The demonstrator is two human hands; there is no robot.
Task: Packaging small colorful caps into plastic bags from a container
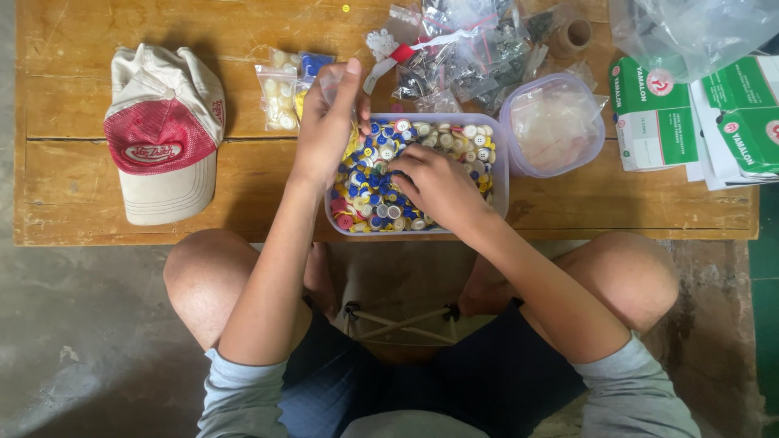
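Wooden bench (97, 89): worn planks, a seam running lengthwise.
Cap (162, 134): cream with a red mesh panel, lying at the bench's left end, brim toward the near edge.
Round clear lid or tub (553, 123): lilac-rimmed, plastic film inside, right of centre.
Heap of clear zip bags (471, 49): red-striped seals, dark small parts inside, at the far edge.
Tape roll (578, 34): brown core, just beside the heap.
Green-and-white cartons (656, 113): several, stacked at the right end.
Clear plastic bag (690, 28): crumpled, overlapping the cartons.
Concrete floor (73, 324): grey, stained, below the bench.
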